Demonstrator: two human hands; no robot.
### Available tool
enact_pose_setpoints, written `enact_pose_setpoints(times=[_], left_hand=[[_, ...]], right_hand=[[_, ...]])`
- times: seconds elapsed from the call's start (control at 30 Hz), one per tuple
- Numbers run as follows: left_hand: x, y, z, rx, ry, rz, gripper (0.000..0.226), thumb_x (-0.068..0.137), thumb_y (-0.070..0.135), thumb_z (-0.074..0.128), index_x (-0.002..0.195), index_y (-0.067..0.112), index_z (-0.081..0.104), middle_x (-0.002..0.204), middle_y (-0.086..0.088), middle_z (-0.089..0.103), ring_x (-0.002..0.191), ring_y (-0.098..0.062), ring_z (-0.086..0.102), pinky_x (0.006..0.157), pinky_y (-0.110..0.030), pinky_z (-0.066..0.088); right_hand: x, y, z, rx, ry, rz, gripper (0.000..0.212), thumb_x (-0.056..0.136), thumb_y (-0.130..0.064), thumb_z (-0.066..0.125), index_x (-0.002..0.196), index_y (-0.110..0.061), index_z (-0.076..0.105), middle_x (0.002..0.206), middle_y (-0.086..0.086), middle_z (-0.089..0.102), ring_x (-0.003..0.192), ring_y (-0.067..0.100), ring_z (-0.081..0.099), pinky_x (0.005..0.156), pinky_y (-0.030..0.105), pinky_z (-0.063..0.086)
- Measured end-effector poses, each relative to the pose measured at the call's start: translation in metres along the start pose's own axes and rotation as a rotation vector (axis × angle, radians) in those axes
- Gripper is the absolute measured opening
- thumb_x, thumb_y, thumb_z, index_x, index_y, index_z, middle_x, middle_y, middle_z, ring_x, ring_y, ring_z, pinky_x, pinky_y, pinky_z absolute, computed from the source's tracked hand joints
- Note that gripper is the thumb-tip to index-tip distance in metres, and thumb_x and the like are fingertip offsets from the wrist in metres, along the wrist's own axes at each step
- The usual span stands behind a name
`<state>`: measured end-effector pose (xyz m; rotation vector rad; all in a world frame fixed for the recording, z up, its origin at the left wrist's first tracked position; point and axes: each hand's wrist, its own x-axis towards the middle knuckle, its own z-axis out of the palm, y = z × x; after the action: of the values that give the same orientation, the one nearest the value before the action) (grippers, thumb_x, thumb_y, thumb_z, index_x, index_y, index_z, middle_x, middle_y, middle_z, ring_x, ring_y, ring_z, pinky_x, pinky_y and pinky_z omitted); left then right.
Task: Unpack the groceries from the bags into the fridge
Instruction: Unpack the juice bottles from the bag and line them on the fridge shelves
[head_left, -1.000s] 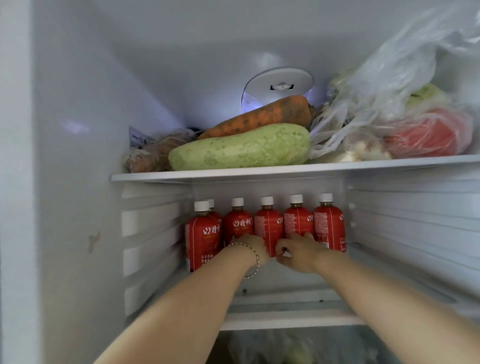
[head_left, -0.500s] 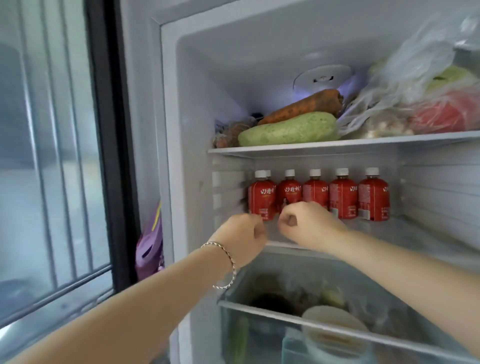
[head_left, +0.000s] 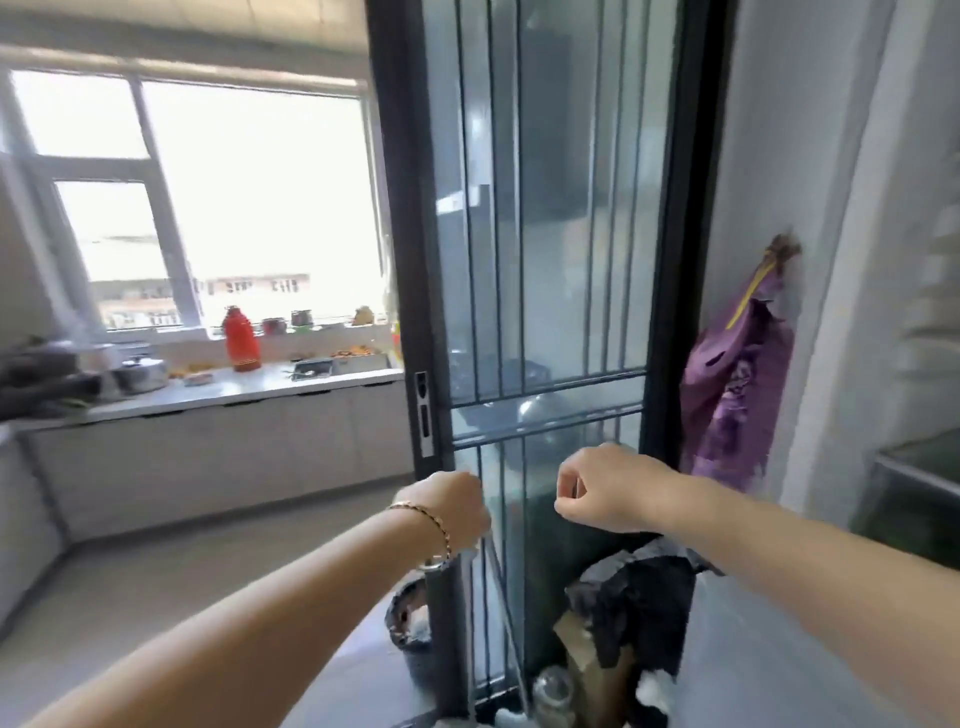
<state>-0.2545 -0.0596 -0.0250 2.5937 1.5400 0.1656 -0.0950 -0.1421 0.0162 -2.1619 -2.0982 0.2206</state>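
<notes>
**2 hands up at the glass door, fridge at the far right edge**

Both arms reach out mid-frame. The right hand (head_left: 608, 491) is a loose fist, holding nothing. The left hand (head_left: 449, 512) shows only its back with the fingers folded out of sight, so I cannot tell its grip. Dead ahead is the black-framed glass door (head_left: 545, 260). The fridge (head_left: 924, 322) is a white sliver at the right edge, with a purple bag (head_left: 737, 384) hanging just beside it. A black bag (head_left: 639, 597) sits under the right forearm. Open floor (head_left: 182, 571) runs left to the counter (head_left: 234, 389).
</notes>
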Motion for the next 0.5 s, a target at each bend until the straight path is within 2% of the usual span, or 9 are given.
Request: enact_pose_setpoints(times=[0.13,0.23,0.4,0.5], left_hand=[[-0.095,-0.125,0.007,-0.095,0.045,-0.286,0.026,0.087,0.025,0.047,0.103,0.013,0.064,0.111,-0.007,0.065,0.101,-0.028,0.06,0.084,-0.031,0.048],[-0.189,-0.217,0.014,-0.144,0.06,-0.465,0.026,0.085,0.024,0.046,0.098,0.013,0.066,0.109,-0.008,0.066,0.101,-0.028,0.06,0.084,-0.031,0.048],[-0.392,-0.352,0.024,-0.16,0.036,-0.8,0.027,0.087,0.029,0.046,0.104,0.016,0.062,0.115,-0.007,0.063,0.107,-0.027,0.058,0.087,-0.032,0.046],[-0.52,-0.407,0.023,-0.169,0.038,-0.99,0.022,0.088,0.028,0.046,0.1,0.017,0.061,0.114,-0.005,0.063,0.106,-0.026,0.058,0.085,-0.031,0.046]], right_hand=[[0.016,-0.132,0.061,-0.032,-0.083,-0.249,0.021,0.09,-0.032,0.052,0.1,-0.02,0.066,0.105,0.001,0.066,0.094,0.02,0.062,0.08,0.032,0.052],[0.007,-0.245,0.107,-0.072,-0.125,-0.426,0.021,0.088,-0.031,0.051,0.1,-0.023,0.067,0.11,0.001,0.066,0.1,0.023,0.062,0.081,0.027,0.047],[-0.049,-0.445,0.184,-0.15,-0.201,-0.713,0.024,0.09,-0.032,0.049,0.105,-0.025,0.066,0.113,0.001,0.065,0.103,0.025,0.061,0.084,0.027,0.047],[-0.098,-0.559,0.227,-0.2,-0.264,-0.913,0.024,0.09,-0.032,0.05,0.104,-0.021,0.066,0.109,0.001,0.066,0.1,0.025,0.061,0.084,0.028,0.05]])
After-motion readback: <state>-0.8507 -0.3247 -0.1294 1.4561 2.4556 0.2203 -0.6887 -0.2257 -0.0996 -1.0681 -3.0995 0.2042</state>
